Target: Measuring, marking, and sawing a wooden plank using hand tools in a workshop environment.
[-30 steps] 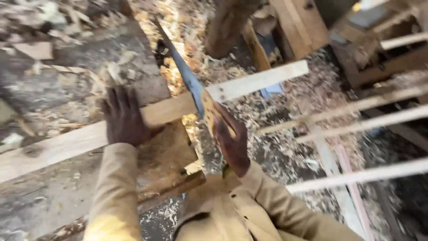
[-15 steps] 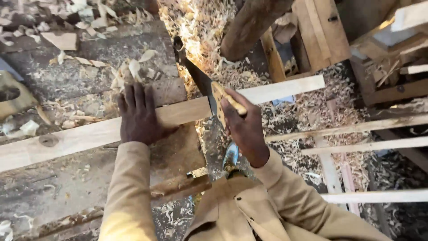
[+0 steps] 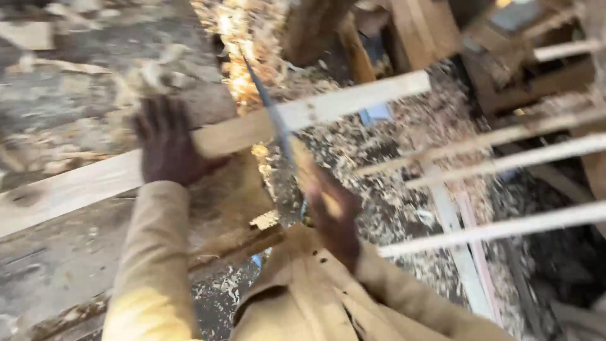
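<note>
1. Two hands show in the head view, both mine. My left hand [image 3: 167, 142] lies flat, fingers spread, pressing down on a long pale plank [image 3: 252, 132] that runs from near left to far right across the workbench [image 3: 63, 265].
2. My right hand [image 3: 331, 208] is closed round the wooden handle of a handsaw [image 3: 271, 113]; it is blurred, so I cannot make out each finger.
3. From that hand the saw blade slants away to the far left and meets the plank just right of my left hand, at the bench's right edge.
4. Right of the blade the plank juts out unsupported over a floor thick with wood shavings [image 3: 391, 183].
5. Several thin pale slats [image 3: 505, 158] cross the right side, well apart from the plank.
</note>
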